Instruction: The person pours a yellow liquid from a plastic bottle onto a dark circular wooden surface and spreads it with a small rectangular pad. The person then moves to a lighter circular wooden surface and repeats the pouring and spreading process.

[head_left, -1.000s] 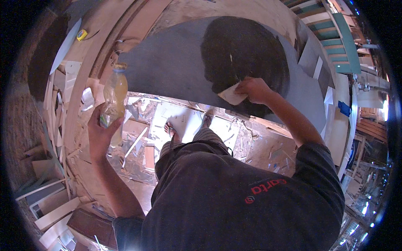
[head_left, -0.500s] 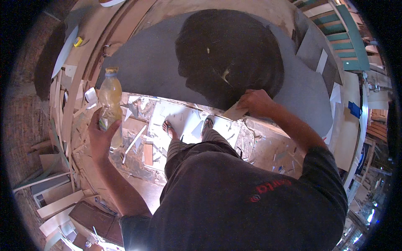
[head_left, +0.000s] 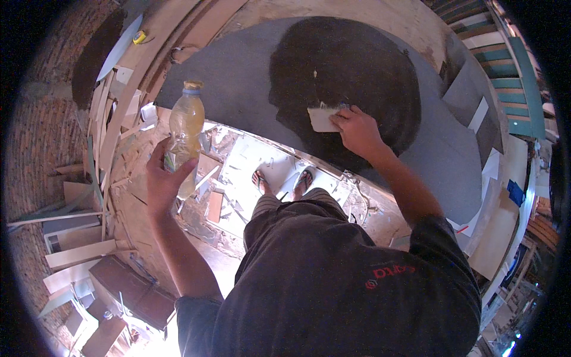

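My left hand (head_left: 162, 184) is closed around a clear plastic bottle (head_left: 187, 119) of yellowish liquid, held upright beside the near left edge of a grey sheet (head_left: 232, 68). A wide dark, wet-looking patch (head_left: 357, 59) covers the middle of that sheet. Over this patch, my right hand (head_left: 359, 132) grips a flat, pale rectangular spreader (head_left: 322, 120) between thumb and fingers. Its far edge lies against or just above the surface; I cannot tell which. A small pale spot (head_left: 315, 74) sits on the patch beyond it.
A yellow tape measure (head_left: 139, 37) lies on boards at the far left. Wood strips and offcuts (head_left: 83, 253) crowd the left side. Green slatted wood (head_left: 523, 83) stands at the far right, with a blue object (head_left: 515, 193) nearer. Scraps litter the floor around my sandalled feet (head_left: 304, 178).
My right hand has moved from the sheet's near edge forward onto the dark patch with the spreader. The bottle stays in my left hand, and the whole view has shifted a little.
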`<state>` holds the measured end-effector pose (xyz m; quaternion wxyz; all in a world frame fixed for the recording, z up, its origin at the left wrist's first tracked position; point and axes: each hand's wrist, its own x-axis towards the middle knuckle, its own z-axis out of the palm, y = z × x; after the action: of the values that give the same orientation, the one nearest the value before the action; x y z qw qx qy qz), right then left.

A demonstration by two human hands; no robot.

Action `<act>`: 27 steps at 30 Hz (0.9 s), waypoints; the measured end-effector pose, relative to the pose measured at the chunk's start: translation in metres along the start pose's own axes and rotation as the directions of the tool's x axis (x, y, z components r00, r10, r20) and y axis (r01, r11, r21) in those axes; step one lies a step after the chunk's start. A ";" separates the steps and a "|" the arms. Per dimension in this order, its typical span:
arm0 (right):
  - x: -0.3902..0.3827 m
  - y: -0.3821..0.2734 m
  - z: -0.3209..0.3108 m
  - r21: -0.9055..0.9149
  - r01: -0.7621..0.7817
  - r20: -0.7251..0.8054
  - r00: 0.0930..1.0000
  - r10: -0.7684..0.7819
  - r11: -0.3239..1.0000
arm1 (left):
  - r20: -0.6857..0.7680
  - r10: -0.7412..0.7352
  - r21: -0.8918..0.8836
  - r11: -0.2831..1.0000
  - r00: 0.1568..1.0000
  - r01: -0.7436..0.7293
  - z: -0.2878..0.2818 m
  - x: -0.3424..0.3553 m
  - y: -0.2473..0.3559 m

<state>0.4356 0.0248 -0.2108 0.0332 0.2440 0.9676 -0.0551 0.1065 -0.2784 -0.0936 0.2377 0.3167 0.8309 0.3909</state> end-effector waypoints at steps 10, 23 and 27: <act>0.032 -0.017 -0.008 -0.105 -0.391 0.209 0.890 0.405 0.914 | 0.101 0.066 -0.041 0.997 0.993 -0.062 -0.018 0.034 -0.042; -0.042 -0.076 -0.020 0.007 -0.182 0.407 0.899 0.163 0.983 | 0.211 0.083 -0.031 0.996 0.974 -0.078 -0.039 0.070 -0.060; -0.080 -0.044 -0.029 0.604 -0.500 0.286 0.863 0.417 0.620 | 0.225 0.130 -0.071 0.991 0.966 -0.117 -0.040 0.073 -0.060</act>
<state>0.4833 -0.0477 -0.1704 0.0147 0.4745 0.7854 -0.3972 0.0102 -0.2759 -0.1297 0.3159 0.4040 0.7650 0.3895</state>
